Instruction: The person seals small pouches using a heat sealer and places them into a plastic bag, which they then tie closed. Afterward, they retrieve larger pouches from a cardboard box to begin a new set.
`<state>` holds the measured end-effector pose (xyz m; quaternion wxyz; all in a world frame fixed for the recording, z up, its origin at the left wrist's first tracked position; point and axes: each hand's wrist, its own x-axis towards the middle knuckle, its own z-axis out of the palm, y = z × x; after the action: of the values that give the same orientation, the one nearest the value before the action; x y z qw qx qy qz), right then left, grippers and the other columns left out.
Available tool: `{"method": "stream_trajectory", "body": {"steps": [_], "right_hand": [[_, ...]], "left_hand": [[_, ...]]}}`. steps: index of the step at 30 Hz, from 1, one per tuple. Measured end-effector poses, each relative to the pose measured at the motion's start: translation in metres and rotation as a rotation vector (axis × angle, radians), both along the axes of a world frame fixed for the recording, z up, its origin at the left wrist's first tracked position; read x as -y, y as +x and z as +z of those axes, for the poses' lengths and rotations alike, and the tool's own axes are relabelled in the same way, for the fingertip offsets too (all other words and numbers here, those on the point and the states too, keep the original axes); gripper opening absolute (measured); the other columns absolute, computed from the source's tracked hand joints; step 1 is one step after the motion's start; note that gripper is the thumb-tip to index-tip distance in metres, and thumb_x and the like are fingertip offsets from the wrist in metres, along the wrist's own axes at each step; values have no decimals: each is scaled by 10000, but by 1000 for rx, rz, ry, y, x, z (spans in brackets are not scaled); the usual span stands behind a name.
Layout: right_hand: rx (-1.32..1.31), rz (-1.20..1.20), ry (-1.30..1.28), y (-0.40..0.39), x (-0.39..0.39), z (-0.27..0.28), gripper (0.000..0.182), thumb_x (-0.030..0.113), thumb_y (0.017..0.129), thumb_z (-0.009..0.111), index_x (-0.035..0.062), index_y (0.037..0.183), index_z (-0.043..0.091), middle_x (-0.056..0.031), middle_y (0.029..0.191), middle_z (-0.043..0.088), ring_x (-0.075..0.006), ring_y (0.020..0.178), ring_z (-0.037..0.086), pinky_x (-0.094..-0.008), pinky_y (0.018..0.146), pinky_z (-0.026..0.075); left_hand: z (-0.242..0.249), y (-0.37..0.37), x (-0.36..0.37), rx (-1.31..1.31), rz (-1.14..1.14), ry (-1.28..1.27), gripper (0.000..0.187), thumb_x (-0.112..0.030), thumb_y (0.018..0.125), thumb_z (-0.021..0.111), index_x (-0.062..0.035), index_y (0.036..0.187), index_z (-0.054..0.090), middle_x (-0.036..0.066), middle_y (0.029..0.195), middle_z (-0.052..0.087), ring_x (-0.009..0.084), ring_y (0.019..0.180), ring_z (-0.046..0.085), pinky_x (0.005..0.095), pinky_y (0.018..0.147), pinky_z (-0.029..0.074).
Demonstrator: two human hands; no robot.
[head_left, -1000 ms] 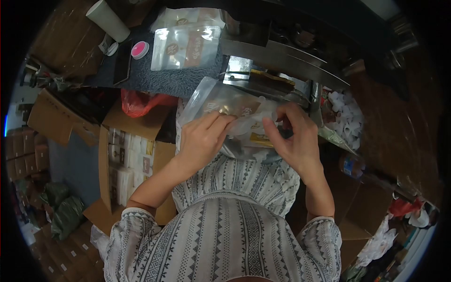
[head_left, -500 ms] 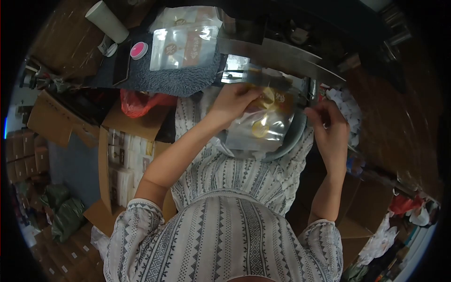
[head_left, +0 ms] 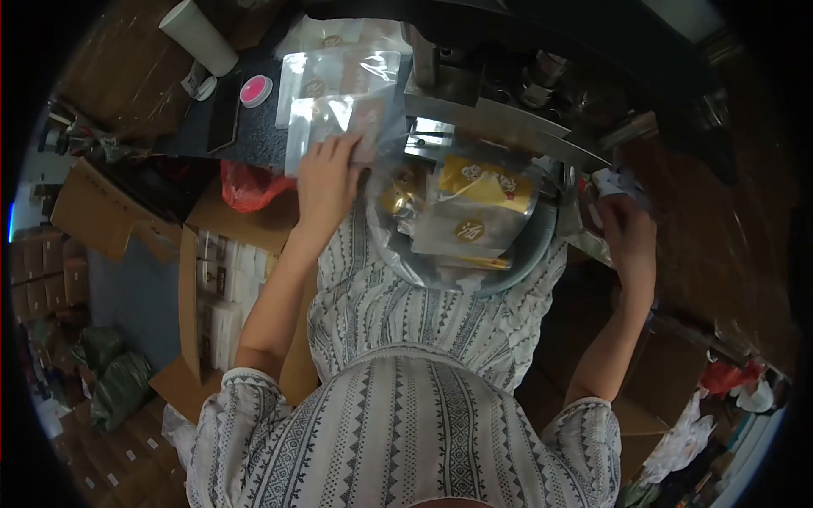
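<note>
My left hand (head_left: 327, 188) is on a clear, printed plastic pouch (head_left: 313, 118), its fingers closed at the pouch's lower edge. More flat pouches (head_left: 360, 63) lie behind it on the bench. My right hand (head_left: 628, 241) has its fingers curled together beside a small pile of white pieces (head_left: 625, 182); what it holds, if anything, is hidden. Between my hands, a pouch with a yellow printed band (head_left: 487, 182) rests on other pouches in a grey basin (head_left: 550, 233) at my lap.
A metal machine with a long bar (head_left: 525, 114) stands behind the basin. On the bench at left are a white cup (head_left: 199, 38), a pink-topped round tub (head_left: 256, 91) and a dark phone (head_left: 224, 110). An opened carton (head_left: 188, 305) stands below left.
My left hand has left the basin and moved left to the bench pouches, where the front one has shifted toward me. My right hand has moved right and down. The yellow-banded pouch lies released.
</note>
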<state>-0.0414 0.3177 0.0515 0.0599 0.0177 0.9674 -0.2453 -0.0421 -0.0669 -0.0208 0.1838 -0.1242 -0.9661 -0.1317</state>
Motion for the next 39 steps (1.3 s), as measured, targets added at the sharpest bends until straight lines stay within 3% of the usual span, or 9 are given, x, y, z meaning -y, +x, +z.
{"method": "stream_trajectory", "body": {"steps": [2,11,17,21,23,30,36,37,39], "right_hand": [[-44,-161,-535,6,19,12,165,31,822,601,-7,974,649,-169,842,667,-318,768,654,-325,716,508],[-571,550,-187,9,121,26,242,38,785,662,33,1020,602,-118,927,618,-286,759,637,-372,684,519],[-263,590,-470,11,114,22,246,66,792,684,26,1029,635,-94,947,648,-217,802,647,-317,680,518],[-150,509,-491,3,100,12,282,49,789,684,34,1065,631,-97,903,657,-196,815,652,-301,685,508],[-287,278,-474,2,93,9,312,50,777,694,42,1082,632,-94,867,664,-181,818,654,-293,683,498],[-359,42,25,8,33,-4,241,36,789,634,50,1030,638,-128,893,673,-268,804,660,-355,697,501],[-71,62,144,-13,12,-27,261,-43,734,537,26,959,649,-188,906,657,-371,896,619,-422,741,485],[-90,48,185,-10,13,-24,244,-29,747,555,23,964,654,-182,886,664,-352,870,635,-412,729,488],[-123,31,222,-8,18,-10,227,-15,760,573,21,968,658,-176,865,671,-333,845,651,-403,717,490]], "left_hand": [[10,13,9,123,219,214,209,-158,822,641,-58,1005,623,141,947,621,344,849,590,385,724,469],[52,57,-24,-9,127,381,114,-12,784,636,-39,895,638,114,794,612,315,721,612,366,607,474],[52,61,-42,193,-158,397,93,-55,794,652,-27,882,640,131,801,624,312,678,611,374,596,482],[33,52,-62,312,-298,445,113,-111,835,649,-23,906,648,111,787,644,236,630,633,346,573,481],[28,38,-77,858,-85,870,197,-191,865,652,2,905,654,86,718,641,138,603,622,311,554,468],[16,-6,-103,1020,89,1443,315,-284,855,675,31,860,654,102,627,605,111,596,583,301,560,453],[2,-56,-9,-211,122,119,616,-383,836,655,30,1252,466,237,1266,490,387,1193,468,436,999,382],[-5,-54,0,164,149,98,707,-395,827,655,-12,1347,367,251,1366,385,396,1280,360,457,1073,279],[-14,-21,-2,20,-52,-93,722,-379,812,669,-25,1359,359,246,1360,392,402,1241,393,484,1042,300]]}}
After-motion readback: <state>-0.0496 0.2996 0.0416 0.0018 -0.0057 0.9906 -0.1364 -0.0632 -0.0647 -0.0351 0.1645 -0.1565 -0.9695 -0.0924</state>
